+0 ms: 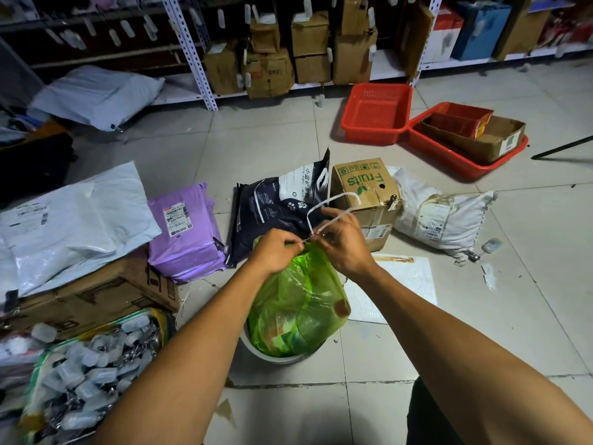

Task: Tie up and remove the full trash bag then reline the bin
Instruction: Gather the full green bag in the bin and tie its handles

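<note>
A full green trash bag stands in a small white bin on the tiled floor, its top gathered up. A white drawstring loops upward from the bag's neck. My left hand pinches the gathered neck and one strand of the string. My right hand grips the drawstring just to the right, the loop rising above its fingers. Both hands nearly touch above the bag.
A dark pet-litter bag, a "Fruits" carton and a purple parcel lie just behind the bin. White parcels and a cardboard box lie at left, red baskets at back right, shelving along the far wall.
</note>
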